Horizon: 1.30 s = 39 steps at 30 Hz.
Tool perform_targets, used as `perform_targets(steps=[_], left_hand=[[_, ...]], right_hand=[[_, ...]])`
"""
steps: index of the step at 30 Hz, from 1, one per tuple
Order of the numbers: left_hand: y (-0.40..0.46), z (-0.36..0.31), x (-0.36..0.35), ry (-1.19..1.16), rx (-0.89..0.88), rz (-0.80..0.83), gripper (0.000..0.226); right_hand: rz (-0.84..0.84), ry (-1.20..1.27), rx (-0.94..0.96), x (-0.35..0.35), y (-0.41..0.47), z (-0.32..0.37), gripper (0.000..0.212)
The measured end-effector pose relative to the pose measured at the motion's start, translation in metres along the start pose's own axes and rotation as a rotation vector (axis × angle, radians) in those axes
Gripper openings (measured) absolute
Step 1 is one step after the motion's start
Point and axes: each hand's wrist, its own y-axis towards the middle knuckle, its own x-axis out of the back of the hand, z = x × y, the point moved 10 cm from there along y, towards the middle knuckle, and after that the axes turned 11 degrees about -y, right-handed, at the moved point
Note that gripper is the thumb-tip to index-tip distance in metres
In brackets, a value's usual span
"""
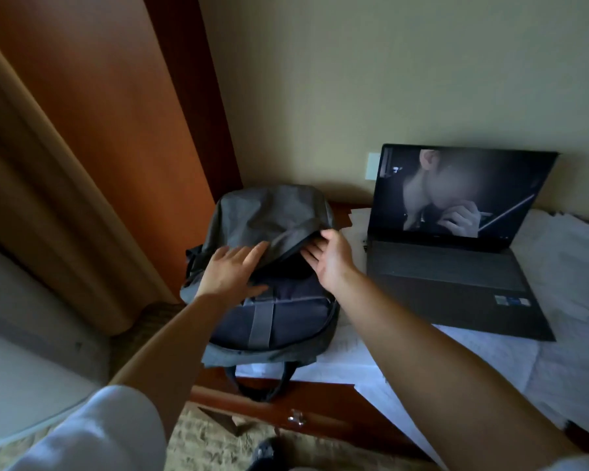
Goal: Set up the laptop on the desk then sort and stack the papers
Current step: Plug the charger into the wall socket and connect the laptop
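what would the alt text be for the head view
A person's left hand and right hand rest open on a grey backpack on a wooden desk. To its right, an open laptop with a lit screen sits on scattered white papers.

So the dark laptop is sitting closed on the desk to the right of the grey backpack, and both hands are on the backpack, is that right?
Not quite. The dark laptop is open, its lit screen upright, as the head view shows. The rest holds: it sits on the wooden desk right of the grey fabric backpack, with the left hand and right hand on the backpack.
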Motion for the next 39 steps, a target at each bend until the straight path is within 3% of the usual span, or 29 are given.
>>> perform_targets(steps=[2, 4, 7, 9, 14, 19, 21, 22, 25, 27, 32, 34, 37, 39], left_hand=[[0.0, 0.031, 0.014, -0.114, 0.236, -0.056, 0.045], [0.009, 0.053, 0.035, -0.204, 0.391, -0.232, 0.017], [0.037, 0.032, 0.061, -0.159, 0.166, -0.37, 0.022], [0.05, 0.021, 0.07, -0.117, 0.059, -0.414, 0.026], [0.079, 0.025, 0.087, 0.078, -0.125, -0.652, 0.03], [0.09, 0.018, 0.054, 0.259, -0.429, -0.85, 0.027], [0.101, 0.029, 0.02, 0.278, -0.413, -0.731, 0.019], [0.109, 0.037, -0.001, 0.276, -0.366, -0.573, 0.022], [0.118, 0.065, -0.075, 0.169, -0.182, 0.089, 0.081], [0.113, 0.071, -0.104, 0.217, -0.133, 0.354, 0.107], [0.125, 0.065, -0.115, 0.315, -0.078, 0.436, 0.114], [0.138, 0.065, -0.107, 0.24, -0.049, 0.446, 0.097], [0.178, 0.063, -0.063, 0.109, -0.05, 0.328, 0.049], [0.199, 0.065, -0.036, 0.075, -0.035, 0.28, 0.036]], right_hand=[[-0.01, 0.004, 0.043, -0.004, 0.003, 0.003, 0.037], [-0.044, -0.248, 0.059, -0.005, 0.011, -0.007, 0.037], [-0.011, -1.019, 0.04, -0.013, 0.028, -0.04, 0.036], [0.053, -1.324, 0.077, -0.02, 0.036, -0.055, 0.041], [0.104, -1.653, 0.141, -0.032, 0.06, -0.07, 0.052], [-0.034, -1.555, 0.108, -0.026, 0.084, -0.063, 0.053], [-0.105, -1.532, 0.09, -0.018, 0.092, -0.059, 0.044], [-0.137, -1.515, 0.087, -0.013, 0.094, -0.058, 0.041], [-0.224, -1.44, 0.134, -0.003, 0.096, -0.05, 0.033], [-0.286, -1.411, 0.188, -0.002, 0.096, -0.04, 0.028], [-0.281, -1.466, 0.24, -0.003, 0.101, -0.032, 0.023], [-0.163, -1.621, 0.247, -0.009, 0.104, -0.043, 0.026], [0.09, -2.011, 0.302, -0.024, 0.109, -0.064, 0.044], [0.116, -2.126, 0.37, -0.031, 0.109, -0.062, 0.046]])
